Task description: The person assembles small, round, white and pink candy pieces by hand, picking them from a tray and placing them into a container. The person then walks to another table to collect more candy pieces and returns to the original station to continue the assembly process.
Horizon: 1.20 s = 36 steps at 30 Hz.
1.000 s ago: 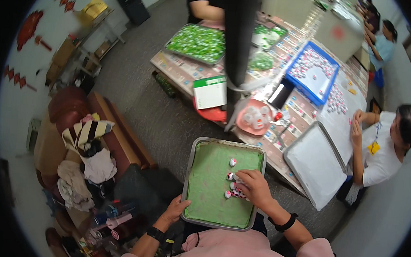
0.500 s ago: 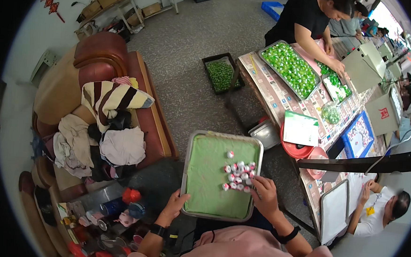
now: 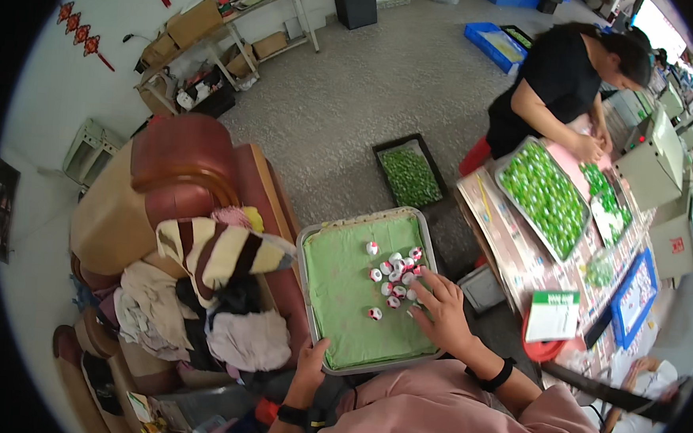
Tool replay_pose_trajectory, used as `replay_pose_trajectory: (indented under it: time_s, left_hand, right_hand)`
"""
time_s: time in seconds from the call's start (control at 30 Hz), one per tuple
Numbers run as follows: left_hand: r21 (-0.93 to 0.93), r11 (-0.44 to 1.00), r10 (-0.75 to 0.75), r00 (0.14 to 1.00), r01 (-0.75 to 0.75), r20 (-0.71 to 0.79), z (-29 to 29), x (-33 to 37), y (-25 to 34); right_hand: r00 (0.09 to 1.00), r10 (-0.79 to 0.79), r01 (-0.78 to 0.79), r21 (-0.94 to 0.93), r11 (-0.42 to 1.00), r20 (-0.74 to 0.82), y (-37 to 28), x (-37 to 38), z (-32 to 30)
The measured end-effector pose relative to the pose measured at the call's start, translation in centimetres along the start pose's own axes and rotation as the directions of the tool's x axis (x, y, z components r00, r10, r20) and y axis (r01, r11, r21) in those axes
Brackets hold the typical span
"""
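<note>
A shallow metal tray lined with green cloth is in front of my body. My left hand grips its near left edge, thumb over the rim. On the cloth's right half sit several small round white pieces with red and dark markings, most of them bunched together. One piece lies apart toward the far side, and another lies apart nearer to me. My right hand hovers over the tray's right side, fingers spread, its fingertips beside the bunch. I see nothing held in it.
On the left stands a reddish-brown sofa with clothes piled on it. A black crate of green pieces is on the floor. To the right, a co-worker in black works at a table holding a tray of green pieces and a blue tray.
My view has swung right to left across the room, and I stand closer to the sofa. The pieces have shifted on the cloth, and my right hand's fingers have spread out.
</note>
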<state>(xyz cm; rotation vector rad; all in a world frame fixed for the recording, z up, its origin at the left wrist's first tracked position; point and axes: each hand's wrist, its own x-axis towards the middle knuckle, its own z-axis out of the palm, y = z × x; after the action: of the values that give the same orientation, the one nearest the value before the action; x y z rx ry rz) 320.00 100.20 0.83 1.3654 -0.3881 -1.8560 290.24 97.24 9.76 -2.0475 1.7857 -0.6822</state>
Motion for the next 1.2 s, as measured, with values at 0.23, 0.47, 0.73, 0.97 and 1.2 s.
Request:
replay_pose_trajectory:
  time_s: [0.23,0.47,0.73,0.97,1.2]
  left_hand:
    - [0.040,0.998,0.040,0.999,-0.039,-0.008,3.8,9.2,14.0]
    - [0.001,0.996,0.094,0.994,-0.094,-0.055,6.9,20.3,26.5]
    - [0.064,0.986,0.152,0.985,-0.157,0.075,13.0,37.4,45.6]
    - [0.150,0.984,0.083,0.991,-0.098,0.106,19.0,53.9,56.6]
    - [0.269,0.963,-0.037,0.974,-0.025,0.223,30.9,68.5,62.9]
  right_hand:
    - [0.954,-0.263,0.265,0.002,0.964,0.143,0.1,19.7,-0.3]
    - [0.974,-0.136,0.171,0.192,0.966,-0.183,3.5,36.5,-1.1]
    - [0.861,0.310,-0.205,0.282,0.937,-0.404,8.7,54.4,-1.8]
    - [0.733,0.624,-0.510,0.388,0.767,-0.269,12.8,59.4,-0.6]
    - [0.679,0.706,-0.545,0.507,0.668,-0.200,20.9,71.0,-1.5]
